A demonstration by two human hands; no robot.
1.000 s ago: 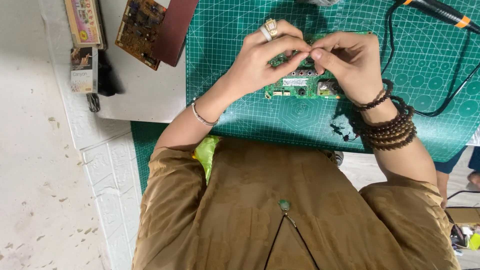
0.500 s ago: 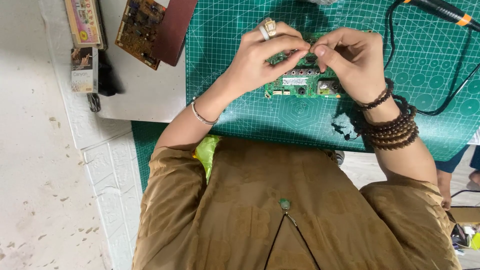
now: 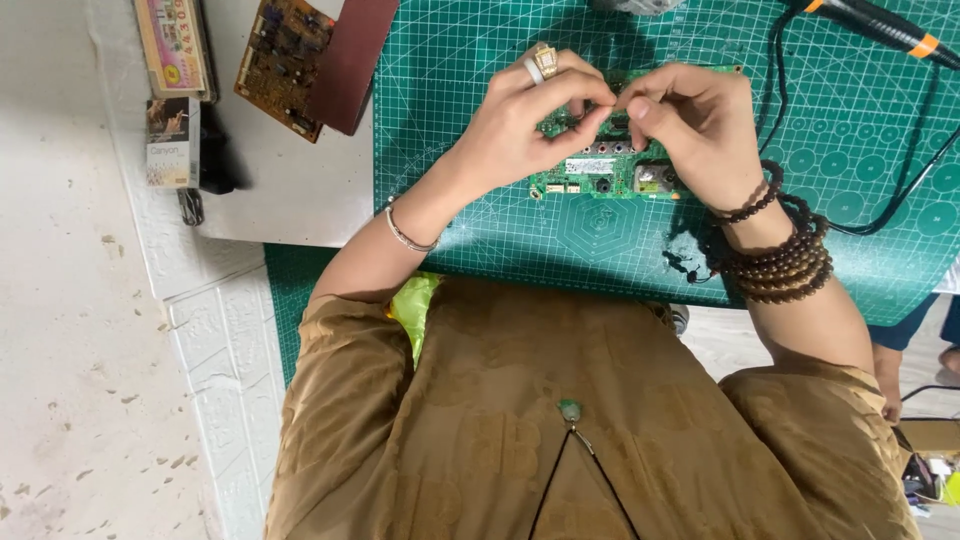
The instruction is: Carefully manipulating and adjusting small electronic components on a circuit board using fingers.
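White table (image 3: 290, 200) carries a green cutting mat (image 3: 480, 60); green circuit board (image 3: 610, 175) lies on mat. Brown circuit board (image 3: 283, 65), maroon sheet (image 3: 352, 60), 2 small boxes (image 3: 172, 140) on table's left part.

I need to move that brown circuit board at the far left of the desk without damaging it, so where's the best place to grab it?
Probably pinch the brown circuit board by its bare left long edge, coming from the left. It lies flat and tilted, components up; its right edge touches or slips under the dark red sheet, and a box lies to its left. Both hands are busy over the green board.
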